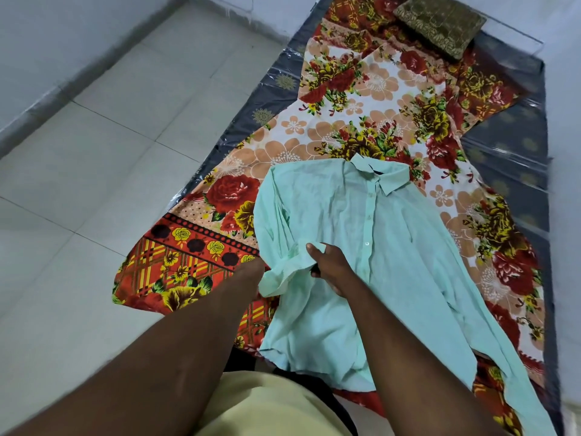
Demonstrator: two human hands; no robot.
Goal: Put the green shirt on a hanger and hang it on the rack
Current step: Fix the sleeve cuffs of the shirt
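Observation:
A pale green button-up shirt (371,247) lies front up on the floral sheet, collar pointing away from me. Its left sleeve is folded in over the body. My right hand (330,265) pinches that sleeve near the cuff, with the thumb on top of the fabric. My left hand (250,272) reaches in at the shirt's left edge, and its fingers are hidden under the sleeve fabric. No hanger or rack is in view.
The red and orange floral sheet (361,99) covers a plastic-wrapped dark mattress (509,158) on the floor. A brown patterned cushion (440,23) sits at its far end. Grey floor tiles (110,152) spread out to the left, up to a wall.

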